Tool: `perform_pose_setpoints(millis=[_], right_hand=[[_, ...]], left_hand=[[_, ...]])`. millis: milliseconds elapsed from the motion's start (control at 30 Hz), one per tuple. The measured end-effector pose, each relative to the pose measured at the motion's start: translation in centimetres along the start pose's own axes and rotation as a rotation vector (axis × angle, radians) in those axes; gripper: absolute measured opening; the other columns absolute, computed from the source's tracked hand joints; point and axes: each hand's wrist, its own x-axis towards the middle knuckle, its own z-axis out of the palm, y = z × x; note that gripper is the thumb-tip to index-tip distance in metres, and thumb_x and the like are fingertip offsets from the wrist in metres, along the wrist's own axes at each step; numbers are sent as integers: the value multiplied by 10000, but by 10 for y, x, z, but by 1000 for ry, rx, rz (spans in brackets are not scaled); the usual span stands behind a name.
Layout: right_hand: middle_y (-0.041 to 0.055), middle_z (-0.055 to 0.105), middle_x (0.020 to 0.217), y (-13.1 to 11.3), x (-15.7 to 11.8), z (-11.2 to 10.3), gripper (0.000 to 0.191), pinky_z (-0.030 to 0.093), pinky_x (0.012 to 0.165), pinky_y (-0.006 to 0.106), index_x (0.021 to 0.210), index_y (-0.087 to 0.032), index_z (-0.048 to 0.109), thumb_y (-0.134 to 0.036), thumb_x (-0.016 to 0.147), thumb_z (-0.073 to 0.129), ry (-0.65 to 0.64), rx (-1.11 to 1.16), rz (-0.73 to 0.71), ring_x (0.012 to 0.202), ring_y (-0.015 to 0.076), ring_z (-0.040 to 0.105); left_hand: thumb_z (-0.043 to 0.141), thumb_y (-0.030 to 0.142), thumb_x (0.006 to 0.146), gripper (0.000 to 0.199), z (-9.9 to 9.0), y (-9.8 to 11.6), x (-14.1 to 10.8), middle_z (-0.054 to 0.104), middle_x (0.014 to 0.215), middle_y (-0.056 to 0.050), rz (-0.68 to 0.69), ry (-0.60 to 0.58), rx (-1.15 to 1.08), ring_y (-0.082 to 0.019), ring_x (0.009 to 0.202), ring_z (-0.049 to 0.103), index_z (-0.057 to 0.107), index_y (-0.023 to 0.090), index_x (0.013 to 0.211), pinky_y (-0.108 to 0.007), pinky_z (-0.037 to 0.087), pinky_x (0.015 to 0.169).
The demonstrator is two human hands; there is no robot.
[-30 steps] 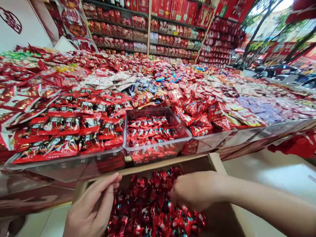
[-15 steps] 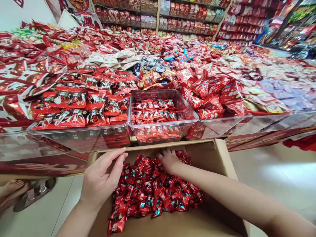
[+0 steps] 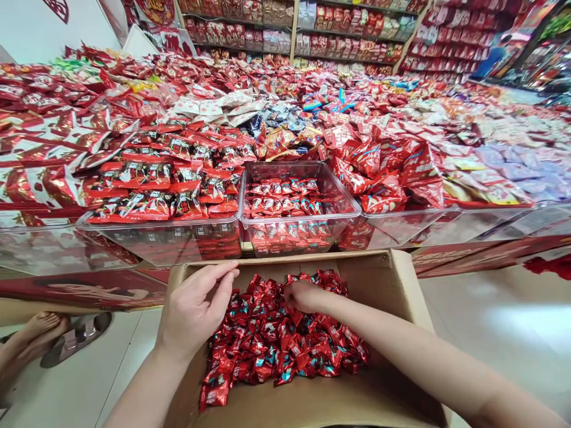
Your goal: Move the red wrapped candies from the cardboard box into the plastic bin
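A cardboard box stands against the display, with a heap of small red-wrapped candies inside. My right hand reaches into the far part of the heap, its fingers curled down among the wrappers; what they hold, if anything, is hidden. My left hand is at the box's left side near the far rim, fingertips and thumb pressed together; anything between them is too small to make out. Just beyond the box, a clear plastic bin holds similar candies laid in rows.
Bins of black-and-red packets and red triangular packets flank the clear bin. More wrapped sweets cover the display behind, up to stocked shelves. At the lower left, a person's bare foot is beside a grey sandal.
The fingers of my right hand, spread over the candies before, have curled down into them. The view has shifted slightly, and my left hand keeps its closed pose.
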Motion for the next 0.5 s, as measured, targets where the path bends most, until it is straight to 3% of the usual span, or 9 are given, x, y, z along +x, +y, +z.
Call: perform_pose_setpoints(millis=[167,300,400,467,500], right_hand=[[22,602,740,-14,-26,-30,154,354,548,192,807,-161,557,-172,722,429,73,104,-161,635,107,497],[-18,541,660,-40,-64,-52,100,332,508,160,788,-168,509,-169,728,429,232,298,-312,566,71,442],[-34,523,637,-54,-87,-58,88,328,492,146,780,-174,503,-149,728,436,281,366,-358,541,58,429],[-38,527,626,-59,-94,-57,84,339,491,142,790,-176,504,-149,746,436,336,406,-340,529,55,431],[-33,536,636,-61,-96,-56,81,355,508,144,794,-176,505,-152,757,437,407,417,-319,543,59,444]], left_hand=[[498,174,776,201,-1,6,-2,650,909,-15,-78,-128,-183,-139,831,606,594,220,946,-252,468,793],[530,270,752,328,-1,23,-8,599,1110,-21,-203,-427,-255,-188,1015,540,558,275,1079,-289,448,854],[539,335,741,296,2,33,-13,674,979,-21,-335,-619,-327,-202,892,608,611,296,1026,-291,481,796],[565,356,715,224,6,38,-15,710,859,-24,-412,-615,-394,-209,805,635,682,284,892,-268,496,745],[595,364,685,204,8,39,-16,717,818,-27,-465,-556,-442,-214,779,640,702,271,832,-258,499,725]])
